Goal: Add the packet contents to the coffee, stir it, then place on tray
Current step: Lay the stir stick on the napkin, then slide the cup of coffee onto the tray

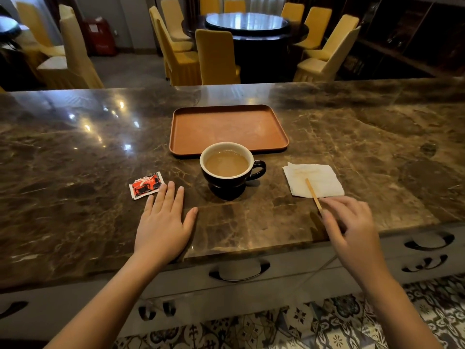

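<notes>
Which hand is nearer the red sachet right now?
Left. The left hand lies flat with fingertips touching the red sachet; the right hand is far across, beyond the black cup, pinching the wooden stirrer.

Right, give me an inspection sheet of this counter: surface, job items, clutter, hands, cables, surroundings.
Surface: glossy brown marble counter, dry, no spills seen.
Cup: black cup of milky coffee, upright on the counter in front of the tray, handle to the right.
Tray: brown tray, bare, behind the cup.
Packet: red and white packet lying flat, left of the cup; whether it is torn open cannot be told.
Stirrer: wooden stirrer, far end on the white napkin.
Clutter: nothing seen.
Hands: left hand flat and open, fingertips at the packet; right hand pinching the stirrer's near end.
Cables: nothing seen.
Surroundings: yellow covered chairs, round dining table, drawers under the counter.
</notes>
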{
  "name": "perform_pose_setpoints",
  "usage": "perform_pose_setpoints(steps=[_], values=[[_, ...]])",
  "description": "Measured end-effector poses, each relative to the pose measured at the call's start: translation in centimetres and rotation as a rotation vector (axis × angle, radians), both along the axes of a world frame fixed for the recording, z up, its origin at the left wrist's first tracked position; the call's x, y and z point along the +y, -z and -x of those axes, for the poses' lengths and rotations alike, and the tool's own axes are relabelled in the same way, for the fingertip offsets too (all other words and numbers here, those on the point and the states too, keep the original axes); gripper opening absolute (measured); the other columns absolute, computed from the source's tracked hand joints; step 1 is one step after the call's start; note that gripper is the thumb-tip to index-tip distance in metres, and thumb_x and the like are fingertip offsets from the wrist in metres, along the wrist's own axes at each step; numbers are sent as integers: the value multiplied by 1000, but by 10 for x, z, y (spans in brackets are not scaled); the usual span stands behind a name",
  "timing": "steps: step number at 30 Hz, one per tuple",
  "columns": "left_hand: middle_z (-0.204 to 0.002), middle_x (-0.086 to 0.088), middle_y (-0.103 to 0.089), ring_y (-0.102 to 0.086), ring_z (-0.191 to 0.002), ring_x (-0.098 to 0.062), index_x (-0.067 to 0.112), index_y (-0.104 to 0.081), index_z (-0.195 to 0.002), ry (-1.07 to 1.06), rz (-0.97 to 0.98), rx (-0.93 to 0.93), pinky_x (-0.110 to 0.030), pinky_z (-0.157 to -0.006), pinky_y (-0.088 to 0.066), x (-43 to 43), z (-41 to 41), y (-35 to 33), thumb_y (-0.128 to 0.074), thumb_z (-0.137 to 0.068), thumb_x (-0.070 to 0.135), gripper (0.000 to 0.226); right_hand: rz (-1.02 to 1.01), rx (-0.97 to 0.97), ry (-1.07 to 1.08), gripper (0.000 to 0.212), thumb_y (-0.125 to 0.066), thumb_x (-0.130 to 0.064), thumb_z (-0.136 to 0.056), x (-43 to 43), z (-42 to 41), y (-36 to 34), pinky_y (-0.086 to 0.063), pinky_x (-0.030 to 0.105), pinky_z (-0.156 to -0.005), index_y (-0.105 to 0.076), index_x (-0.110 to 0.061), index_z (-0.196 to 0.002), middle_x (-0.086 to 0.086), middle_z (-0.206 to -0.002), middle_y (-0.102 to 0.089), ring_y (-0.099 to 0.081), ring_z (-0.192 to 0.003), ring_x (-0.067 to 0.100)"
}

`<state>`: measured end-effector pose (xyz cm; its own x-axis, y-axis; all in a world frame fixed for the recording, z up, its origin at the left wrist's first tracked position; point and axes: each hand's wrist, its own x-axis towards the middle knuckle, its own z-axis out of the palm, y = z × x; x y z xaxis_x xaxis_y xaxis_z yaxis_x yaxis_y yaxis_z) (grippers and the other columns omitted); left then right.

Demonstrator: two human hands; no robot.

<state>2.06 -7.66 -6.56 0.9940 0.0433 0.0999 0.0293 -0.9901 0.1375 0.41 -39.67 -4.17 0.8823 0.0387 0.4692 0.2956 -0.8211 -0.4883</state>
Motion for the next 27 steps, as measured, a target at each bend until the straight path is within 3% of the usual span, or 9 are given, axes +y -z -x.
perform_pose_setpoints(steps=[4, 8, 14, 18, 22, 27], values=[[-157, -3, -2, 5, -143, -13, 17, -6, -145, 18, 7, -8, -31, -113, 6, 1, 0, 1, -5, -86, 55, 69, -72, 82, -133, 34, -46, -26, -93, 34, -35, -29, -36, 23, -88, -55, -11, -122, 6, -118, -58, -48, -107, 10], [-157, -2, -1, 3, -143, -13, 19, -5, -145, 29, 40, 13, -30, -114, 4, 0, 0, 0, -14, -92, 52, 63, -41, 338, -230, 38, -41, -29, -95, 69, -85, -37, -33, 23, -89, -47, -14, -129, 6, -127, -51, -46, -115, 16], [-157, -2, -3, 1, -143, -13, 19, -6, -145, 27, 45, 16, -30, -115, 2, 1, 1, -1, -14, -91, 52, 63, -201, 589, -258, 23, -39, -31, -95, 85, -114, -37, -41, 25, -61, -56, -16, -97, 3, -88, -60, -53, -79, 15], [-157, -2, -2, 1, -143, -13, 19, -6, -145, 28, 44, 19, -30, -115, 2, 1, 0, -1, -13, -91, 53, 63, -243, 685, -290, 29, -41, -38, -94, 84, -121, -36, -46, 29, -65, -58, -15, -96, 6, -87, -63, -57, -75, 17], [-157, -2, -1, 2, -143, -13, 19, -5, -145, 27, 44, 32, -31, -115, 3, 0, 1, -2, -13, -91, 53, 64, -413, 793, -398, 37, -39, -36, -95, 82, -121, -33, -41, 29, -58, -53, -2, -97, 13, -82, -55, -48, -64, 20], [-157, -2, 0, 3, -144, -14, 18, -5, -145, 26, 50, 69, -32, -116, 2, 0, 0, -6, -15, -92, 52, 63, -488, 743, -439, 28, -38, -31, -96, 81, -120, -28, -39, 21, -52, -54, -9, -87, 2, -73, -53, -45, -56, 9]])
